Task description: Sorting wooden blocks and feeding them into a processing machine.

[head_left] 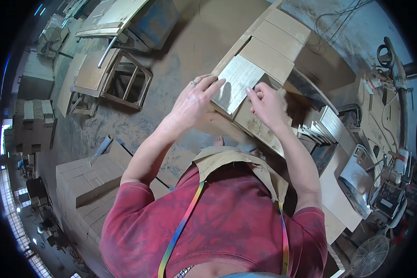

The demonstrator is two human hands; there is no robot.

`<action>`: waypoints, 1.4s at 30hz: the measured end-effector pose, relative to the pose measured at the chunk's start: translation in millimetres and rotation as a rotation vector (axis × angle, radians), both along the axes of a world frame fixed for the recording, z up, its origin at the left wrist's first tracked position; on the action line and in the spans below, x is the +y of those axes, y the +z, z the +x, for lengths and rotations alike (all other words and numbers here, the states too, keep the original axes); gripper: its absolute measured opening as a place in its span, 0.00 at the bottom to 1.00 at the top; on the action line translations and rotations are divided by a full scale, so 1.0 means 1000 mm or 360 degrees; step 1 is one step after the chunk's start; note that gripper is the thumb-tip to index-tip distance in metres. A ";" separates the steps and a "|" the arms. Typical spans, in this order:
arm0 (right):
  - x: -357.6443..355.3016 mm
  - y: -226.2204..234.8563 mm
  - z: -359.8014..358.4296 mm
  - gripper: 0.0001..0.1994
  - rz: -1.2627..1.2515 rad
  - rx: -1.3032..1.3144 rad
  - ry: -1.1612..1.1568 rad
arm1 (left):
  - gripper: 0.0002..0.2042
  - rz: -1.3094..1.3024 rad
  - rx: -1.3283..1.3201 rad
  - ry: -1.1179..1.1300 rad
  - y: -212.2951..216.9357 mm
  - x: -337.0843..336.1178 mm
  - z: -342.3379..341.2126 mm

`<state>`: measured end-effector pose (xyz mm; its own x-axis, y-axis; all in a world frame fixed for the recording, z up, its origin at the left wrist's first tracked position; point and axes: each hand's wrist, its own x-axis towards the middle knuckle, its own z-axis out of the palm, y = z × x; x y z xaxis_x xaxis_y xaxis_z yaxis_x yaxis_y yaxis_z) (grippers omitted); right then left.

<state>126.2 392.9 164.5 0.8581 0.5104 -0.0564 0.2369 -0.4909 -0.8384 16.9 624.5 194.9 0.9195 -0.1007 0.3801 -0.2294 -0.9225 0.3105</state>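
A pale, wood-grained panel (240, 79) lies on the workbench ahead of me, between my two hands. My left hand (194, 99) is at its left edge, palm down. Its fingers are stretched out and a little apart, with the tips over the panel's edge and a shadow beneath. My right hand (268, 104) is closed at the panel's right edge, fingers curled and thumb toward the panel. What those fingers hold, if anything, is hidden. Brown boards (266, 54) lie in a row just beyond the panel.
Several pale panel pieces (320, 127) stand fanned out right of my right forearm. Stacked cardboard (90, 178) is at my lower left, and a wooden-framed stand (127, 81) farther off. Machinery (387, 199) and a fan (370, 255) stand at the right. Cables (331, 23) trail across the far floor.
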 end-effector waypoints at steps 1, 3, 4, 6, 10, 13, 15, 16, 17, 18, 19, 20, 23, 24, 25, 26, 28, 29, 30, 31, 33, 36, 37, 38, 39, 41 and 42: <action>0.001 0.002 -0.002 0.17 -0.0118 -0.0281 0.0064 | 0.34 0.0074 -0.0025 -0.0069 0.001 0.001 -0.001; 0.007 0.005 -0.004 0.18 -0.0252 -0.0437 0.0056 | 0.34 0.0063 0.0042 -0.0108 0.004 0.009 0.003; 0.011 0.006 -0.005 0.19 -0.0402 -0.0593 0.0063 | 0.35 0.0040 0.0108 -0.0133 0.005 0.015 0.004; 0.019 0.008 -0.009 0.20 -0.0713 -0.0888 0.0076 | 0.36 -0.0007 0.0246 -0.0189 0.006 0.027 0.005; 0.026 0.011 -0.016 0.19 -0.0604 -0.0592 0.0078 | 0.38 -0.0017 0.0264 -0.0205 0.014 0.044 0.007; -0.013 -0.014 -0.027 0.17 -0.0398 -0.0353 -0.0030 | 0.42 -0.0058 0.0131 -0.0106 0.027 0.051 -0.006; -0.037 -0.052 -0.038 0.17 -0.0165 -0.0168 -0.0200 | 0.40 0.0019 -0.0008 -0.0018 0.043 0.045 -0.019; -0.047 -0.072 -0.042 0.17 -0.0037 -0.0091 -0.0272 | 0.38 -0.0003 -0.0160 -0.0015 0.042 0.045 -0.026; -0.063 -0.088 -0.052 0.17 0.0073 0.0154 -0.0549 | 0.33 -0.0097 -0.0380 -0.0092 0.040 0.043 -0.032; -0.084 -0.105 -0.064 0.18 0.0189 0.0402 -0.0814 | 0.28 -0.0188 -0.0592 -0.0153 0.040 0.040 -0.039; -0.107 -0.136 -0.074 0.18 0.0183 0.0420 -0.0838 | 0.28 -0.0198 -0.0571 -0.0172 0.040 0.033 -0.047; -0.130 -0.169 -0.082 0.19 0.0517 0.0700 -0.1312 | 0.24 -0.0402 -0.0363 -0.0339 0.041 0.021 -0.053; -0.172 -0.229 -0.094 0.23 0.0978 0.0885 -0.1903 | 0.15 -0.0766 0.0336 -0.0502 0.045 -0.030 -0.041; -0.182 -0.239 -0.095 0.25 0.1090 0.0766 -0.2025 | 0.18 -0.0923 0.0620 -0.0479 0.023 -0.038 -0.029; -0.190 -0.250 -0.094 0.28 0.1203 0.0641 -0.2147 | 0.19 -0.1309 0.0890 -0.0332 0.004 -0.052 -0.017; -0.195 -0.258 -0.090 0.31 0.1314 0.0516 -0.2265 | 0.21 -0.1691 0.1154 -0.0165 -0.015 -0.070 -0.006; -0.198 -0.262 -0.066 0.32 0.1353 0.0426 -0.2312 | 0.26 -0.1793 0.1399 -0.0154 -0.069 -0.094 0.022; -0.196 -0.259 -0.055 0.33 0.1385 0.0327 -0.2367 | 0.30 -0.2026 0.1530 -0.0045 -0.079 -0.116 0.033; -0.194 -0.255 -0.046 0.34 0.1415 0.0224 -0.2422 | 0.35 -0.1985 0.1582 -0.0010 -0.100 -0.135 0.048; -0.189 -0.252 -0.045 0.36 0.1439 0.0135 -0.2465 | 0.40 -0.1948 0.1627 0.0044 -0.121 -0.151 0.062; -0.177 -0.220 -0.033 0.37 0.1616 0.0314 -0.2451 | 0.55 -0.1937 0.1681 0.0243 -0.128 -0.188 0.094; -0.163 -0.164 -0.013 0.39 0.2150 0.0768 -0.2374 | 0.65 -0.1761 0.1702 0.0228 -0.152 -0.226 0.139; -0.162 -0.164 -0.015 0.39 0.2153 0.0763 -0.2383 | 0.65 -0.1756 0.1709 0.0222 -0.158 -0.234 0.145; -0.158 -0.164 -0.018 0.39 0.2099 0.0743 -0.2348 | 0.65 -0.1788 0.1738 0.0261 -0.164 -0.239 0.151; -0.156 -0.168 -0.023 0.39 0.2048 0.0720 -0.2319 | 0.65 -0.1815 0.1771 0.0297 -0.168 -0.245 0.155; -0.153 -0.174 -0.034 0.39 0.1943 0.0681 -0.2244 | 0.65 -0.1877 0.1824 0.0378 -0.174 -0.251 0.161; -0.155 -0.183 -0.043 0.39 0.1945 0.0678 -0.2251 | 0.65 -0.1873 0.1829 0.0373 -0.173 -0.251 0.162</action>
<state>83.1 237.7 -18.8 0.6506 -0.5260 -0.5477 -0.0323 0.7015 -0.7120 178.9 373.7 21.8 0.7083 -0.0969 -0.6993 0.6977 -0.0553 0.7143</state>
